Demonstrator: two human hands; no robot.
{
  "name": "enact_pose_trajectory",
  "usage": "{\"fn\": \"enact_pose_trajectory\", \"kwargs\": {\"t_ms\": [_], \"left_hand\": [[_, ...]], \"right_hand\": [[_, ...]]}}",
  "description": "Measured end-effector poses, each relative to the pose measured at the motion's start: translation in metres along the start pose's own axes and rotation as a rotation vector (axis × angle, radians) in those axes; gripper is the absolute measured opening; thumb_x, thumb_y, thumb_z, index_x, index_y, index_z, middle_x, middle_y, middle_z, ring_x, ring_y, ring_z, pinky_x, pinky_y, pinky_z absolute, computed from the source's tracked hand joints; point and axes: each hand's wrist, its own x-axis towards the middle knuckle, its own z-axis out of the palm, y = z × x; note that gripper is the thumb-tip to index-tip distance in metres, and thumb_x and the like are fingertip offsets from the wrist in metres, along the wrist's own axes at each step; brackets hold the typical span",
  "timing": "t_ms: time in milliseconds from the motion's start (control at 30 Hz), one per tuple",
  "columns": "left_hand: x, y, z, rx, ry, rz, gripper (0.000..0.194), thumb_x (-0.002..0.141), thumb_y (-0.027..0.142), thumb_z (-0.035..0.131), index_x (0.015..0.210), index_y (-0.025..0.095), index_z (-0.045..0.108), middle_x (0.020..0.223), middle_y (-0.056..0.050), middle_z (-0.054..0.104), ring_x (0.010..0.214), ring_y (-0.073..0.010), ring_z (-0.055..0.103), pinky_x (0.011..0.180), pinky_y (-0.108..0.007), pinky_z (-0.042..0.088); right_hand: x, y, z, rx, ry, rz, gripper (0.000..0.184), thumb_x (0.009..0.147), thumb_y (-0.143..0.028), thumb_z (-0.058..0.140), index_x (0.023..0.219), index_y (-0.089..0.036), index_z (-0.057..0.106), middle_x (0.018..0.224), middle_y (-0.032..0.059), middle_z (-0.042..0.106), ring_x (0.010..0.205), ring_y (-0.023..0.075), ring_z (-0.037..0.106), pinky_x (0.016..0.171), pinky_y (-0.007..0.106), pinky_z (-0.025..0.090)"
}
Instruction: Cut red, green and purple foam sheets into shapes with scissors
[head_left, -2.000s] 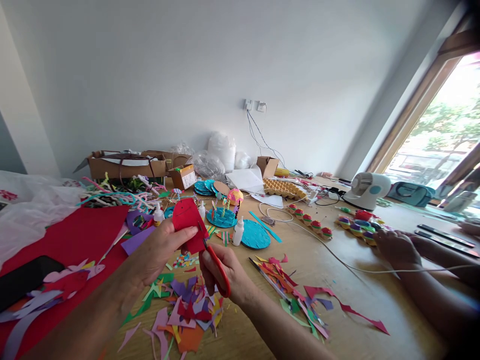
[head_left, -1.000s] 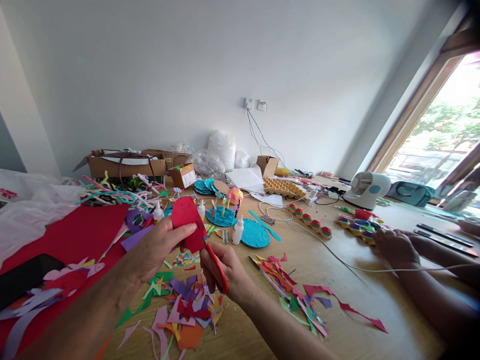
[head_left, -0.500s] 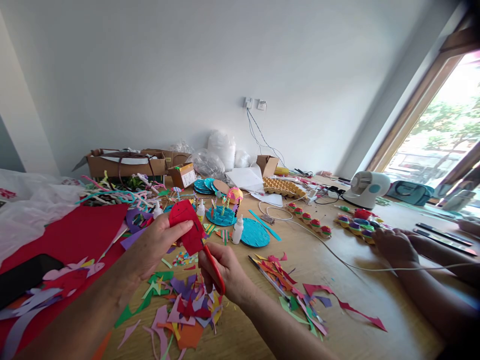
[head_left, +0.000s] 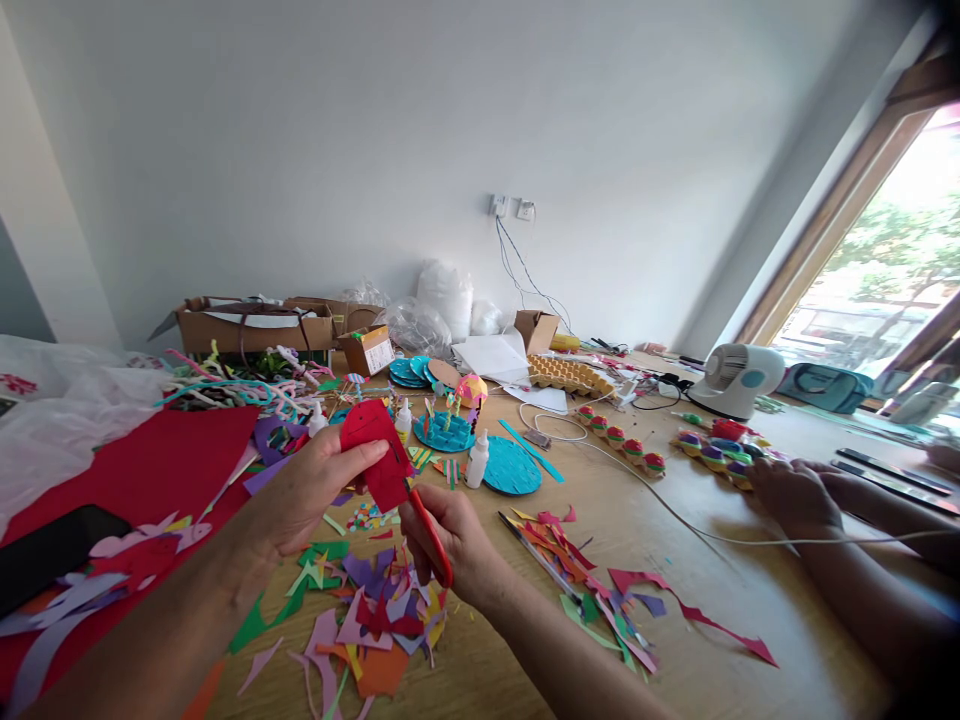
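Note:
Between thumb and fingers, my left hand (head_left: pixel 319 480) pinches a piece of red paper (head_left: pixel 382 482) that has faint drawn lines on it. My right hand (head_left: pixel 450 540) grips red-handled scissors (head_left: pixel 430 540), whose blades meet the paper's lower right edge. Most of the blades are hidden by the paper. Below both hands lies a pile of coloured paper scraps (head_left: pixel 375 610). Just beyond them stand a white glue bottle (head_left: pixel 478 460) and a blue textured disc (head_left: pixel 511 465). A blue plate with small decorations (head_left: pixel 442 432) sits behind.
At the right, another person's hands (head_left: pixel 795 495) are by painted egg-carton cups (head_left: pixel 709 455). A white cable (head_left: pixel 675 508) crosses the table. A pen (head_left: pixel 540 550) lies among scraps. Red sheets (head_left: pixel 172 465) and a black phone-like object (head_left: pixel 60 550) are at left; a white fan (head_left: pixel 735 380) stands far right.
Almost nothing differs; the whole view has shifted very slightly. Both hands keep the same hold on the red paper and the scissors.

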Motion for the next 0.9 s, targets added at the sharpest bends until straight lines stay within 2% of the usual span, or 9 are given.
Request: {"fn": "enact_pose_trajectory", "kwargs": {"t_ms": [133, 633, 900], "left_hand": [[0.0026, -0.0005, -0.0026, 0.024, 0.027, 0.019, 0.02, 0.072, 0.041, 0.06, 0.068, 0.022, 0.059, 0.065, 0.001, 0.063, 0.061, -0.0168, 0.057, 0.059, -0.025, 0.043], [0.0027, 0.0007, -0.0007, -0.071, -0.038, 0.06, 0.014, 0.074, 0.032, 0.06, 0.067, 0.019, 0.056, 0.06, 0.004, 0.061, 0.056, -0.012, 0.053, 0.056, -0.023, 0.04], [0.0024, 0.0002, -0.001, -0.086, -0.04, 0.051, 0.016, 0.074, 0.031, 0.06, 0.064, 0.019, 0.057, 0.058, 0.005, 0.06, 0.054, -0.0106, 0.052, 0.055, -0.021, 0.04]], "right_hand": [[0.0002, -0.0004, -0.0006, -0.017, -0.004, 0.0, 0.042, 0.081, -0.055, 0.047, 0.062, -0.018, 0.04, 0.045, -0.0072, 0.041, 0.033, 0.0052, 0.041, 0.033, 0.016, 0.032], [0.0003, 0.0008, 0.0009, 0.021, -0.021, -0.015, 0.041, 0.082, -0.055, 0.045, 0.064, -0.018, 0.042, 0.045, -0.0071, 0.04, 0.034, 0.0057, 0.042, 0.031, 0.015, 0.03], [0.0007, 0.0016, -0.0015, -0.083, 0.001, -0.038, 0.041, 0.084, -0.053, 0.043, 0.064, -0.018, 0.041, 0.047, -0.0061, 0.04, 0.037, 0.005, 0.04, 0.036, 0.015, 0.03]]}}
